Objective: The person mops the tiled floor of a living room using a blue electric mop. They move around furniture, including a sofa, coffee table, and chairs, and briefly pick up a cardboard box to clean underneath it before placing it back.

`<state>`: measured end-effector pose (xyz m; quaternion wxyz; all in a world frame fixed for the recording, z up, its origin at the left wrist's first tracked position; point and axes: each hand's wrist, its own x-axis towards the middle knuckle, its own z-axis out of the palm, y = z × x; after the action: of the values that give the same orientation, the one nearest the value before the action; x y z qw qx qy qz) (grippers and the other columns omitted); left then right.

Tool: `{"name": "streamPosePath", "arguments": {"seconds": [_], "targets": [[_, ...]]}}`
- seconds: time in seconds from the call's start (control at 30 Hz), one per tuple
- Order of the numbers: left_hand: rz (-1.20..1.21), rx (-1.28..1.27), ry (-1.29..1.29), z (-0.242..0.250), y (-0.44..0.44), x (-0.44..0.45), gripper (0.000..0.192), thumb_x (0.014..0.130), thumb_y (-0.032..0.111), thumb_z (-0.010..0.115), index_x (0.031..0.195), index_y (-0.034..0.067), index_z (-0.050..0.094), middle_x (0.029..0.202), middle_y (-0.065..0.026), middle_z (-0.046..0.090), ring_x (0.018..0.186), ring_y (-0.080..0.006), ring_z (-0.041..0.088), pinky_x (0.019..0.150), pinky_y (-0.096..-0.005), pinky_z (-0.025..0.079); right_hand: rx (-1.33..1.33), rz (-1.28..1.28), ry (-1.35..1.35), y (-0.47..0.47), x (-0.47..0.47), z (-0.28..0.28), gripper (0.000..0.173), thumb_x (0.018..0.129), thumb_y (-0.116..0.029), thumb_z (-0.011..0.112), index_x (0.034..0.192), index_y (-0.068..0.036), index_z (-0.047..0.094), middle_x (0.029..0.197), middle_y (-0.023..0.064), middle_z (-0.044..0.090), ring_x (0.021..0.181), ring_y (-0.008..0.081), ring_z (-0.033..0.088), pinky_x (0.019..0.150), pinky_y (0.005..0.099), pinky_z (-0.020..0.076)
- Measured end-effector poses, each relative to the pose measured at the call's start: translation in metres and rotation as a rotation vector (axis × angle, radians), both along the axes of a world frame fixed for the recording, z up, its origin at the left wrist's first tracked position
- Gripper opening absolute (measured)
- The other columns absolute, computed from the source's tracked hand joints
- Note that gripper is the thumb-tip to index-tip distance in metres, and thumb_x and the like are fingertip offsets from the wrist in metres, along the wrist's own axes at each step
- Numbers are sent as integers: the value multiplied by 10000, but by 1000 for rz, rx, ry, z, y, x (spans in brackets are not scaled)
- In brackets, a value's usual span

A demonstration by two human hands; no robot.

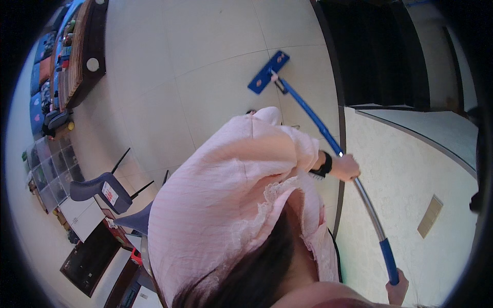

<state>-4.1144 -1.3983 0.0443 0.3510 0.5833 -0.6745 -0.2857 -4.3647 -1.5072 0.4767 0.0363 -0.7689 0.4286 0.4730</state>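
My left hand (345, 168), with a black watch on its wrist, grips the middle of a flat mop's pole (368, 204), where blue tube meets bare metal. At the lower right, my right hand (397, 285) holds the blue grip at the pole's top end. The pole slants up and left to a rectangular blue mop head (268, 72), which lies on the light tiled floor (215, 81). A pink striped sleeve with lace trim (231, 173) and dark hair fill the lower middle and hide part of the floor.
A pale wall (389, 161) with a switch plate (430, 216) and a dark doorway or recess (369, 54) stand at right. At left are a dark wooden bench or bed frame (90, 46) with cushions, clear storage boxes (52, 165), a grey chair (108, 190) and a white table (81, 215).
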Motion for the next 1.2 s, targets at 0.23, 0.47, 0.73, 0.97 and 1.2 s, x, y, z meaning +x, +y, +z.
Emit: {"name": "streamPosePath", "arguments": {"seconds": [0.23, 0.47, 0.73, 0.97, 1.2], "targets": [[-32, 156, 148, -32, 62, 40, 115, 713, 230, 598, 714, 116, 611, 687, -71, 623, 731, -298, 623, 680, -431, 453, 207, -121, 54, 15, 86, -22, 455, 727, -137, 596, 1178, -85, 583, 821, 219, 621, 762, 328, 633, 696, 418, 471], [-18, 221, -20, -48, 105, 143, 86, 692, 248, 634, 716, 168, 654, 689, -48, 638, 740, -267, 638, 725, -442, 436, 155, -424, 7, 56, 157, -58, 255, 652, -73, 644, 891, 6, 597, 569, 62, 538, 429, 160, 524, 407, 319, 423], [186, 354, -435, -152, 222, 369, 64, 652, 159, 646, 715, 170, 641, 716, -29, 622, 798, -242, 636, 715, -443, 427, 313, -369, -188, 195, 301, -225, 246, 711, -147, 648, 901, -2, 589, 786, 209, 638, 807, 337, 645, 697, 409, 494], [558, 496, -684, -187, 282, 582, 37, 711, 170, 607, 699, 172, 572, 787, -28, 589, 859, -247, 587, 805, -578, 388, 494, -158, -600, 249, 501, -292, 300, 759, -228, 601, 918, 25, 577, 811, 258, 634, 823, 433, 622, 715, 473, 492], [88, 126, -393, -111, 175, 462, 63, 681, 138, 605, 727, 95, 603, 763, -84, 597, 752, -316, 605, 619, -422, 488, 217, -116, -635, 161, 347, -214, 247, 723, -184, 623, 919, -37, 590, 747, 216, 623, 729, 387, 627, 634, 438, 494]]}}
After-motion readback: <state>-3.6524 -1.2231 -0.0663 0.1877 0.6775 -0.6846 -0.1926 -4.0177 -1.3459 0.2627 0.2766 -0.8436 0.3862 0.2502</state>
